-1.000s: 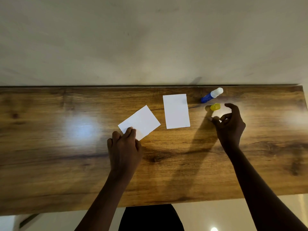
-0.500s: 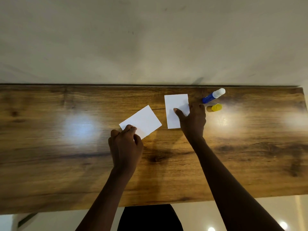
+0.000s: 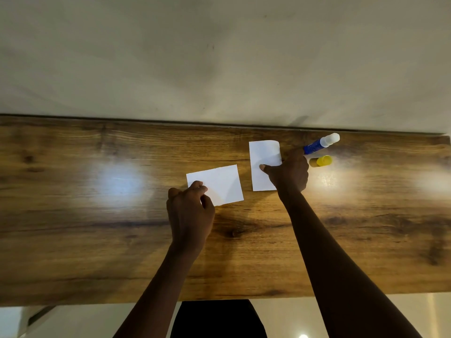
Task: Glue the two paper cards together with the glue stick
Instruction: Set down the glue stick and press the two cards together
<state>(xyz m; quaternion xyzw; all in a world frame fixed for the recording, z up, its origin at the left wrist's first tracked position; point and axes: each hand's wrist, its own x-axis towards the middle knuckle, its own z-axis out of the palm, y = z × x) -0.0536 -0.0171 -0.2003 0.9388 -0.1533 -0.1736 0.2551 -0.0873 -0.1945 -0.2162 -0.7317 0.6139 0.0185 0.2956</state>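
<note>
Two thin cards, light and floppy, best lifted by an edge. Left hand [image 3: 190, 211] pinches the left card [image 3: 219, 184] at its seven o'clock corner. Right hand [image 3: 289, 173] clamps the right card [image 3: 262, 157] at its three o'clock edge. Uncapped glue stick [image 3: 321, 143] lies at its one o'clock, near the yellow cap [image 3: 323, 161]
</note>
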